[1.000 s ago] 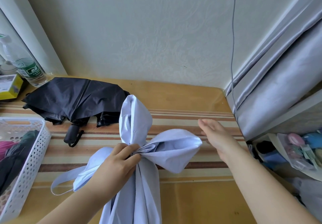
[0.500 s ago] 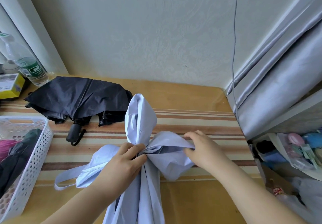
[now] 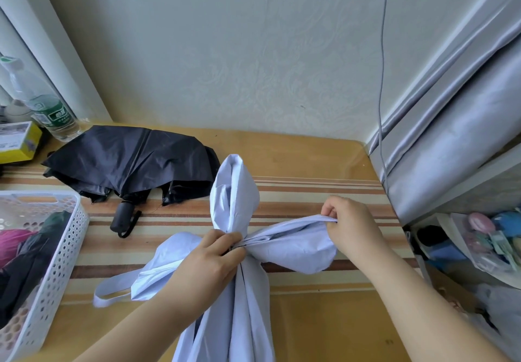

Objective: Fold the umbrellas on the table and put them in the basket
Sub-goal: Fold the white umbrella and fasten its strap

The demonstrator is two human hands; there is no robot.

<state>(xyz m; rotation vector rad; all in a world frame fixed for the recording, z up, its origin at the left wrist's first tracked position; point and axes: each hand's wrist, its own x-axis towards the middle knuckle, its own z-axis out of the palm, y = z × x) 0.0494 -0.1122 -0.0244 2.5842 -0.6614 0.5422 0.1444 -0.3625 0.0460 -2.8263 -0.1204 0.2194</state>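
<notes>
Head view showed the left hand (image 3: 208, 263) clamped round the gathered waist of the pale blue umbrella (image 3: 235, 192), fingers curled tight over the bunched cloth, with one panel standing up just beyond its fingertips and the strap loop trailing out past its wrist. A second earlier the right hand (image 3: 351, 226) had hovered flat and empty beyond the right-hand panel; half a second ago it had closed on that panel near the waist. Now its thumb and fingers pinched the panel's top edge, and the cloth ran taut from the pinch back to the left hand's grip. That pull probably meant the panel was being drawn flat so it could be wrapped round the shaft, so folding of this umbrella looked only partly done. The black umbrella (image 3: 132, 161) lay collapsed but loose well beyond the left fingers, untouched. The white basket (image 3: 60, 251) sat off to the left of the left hand, with dark and pink bundles already inside.
</notes>
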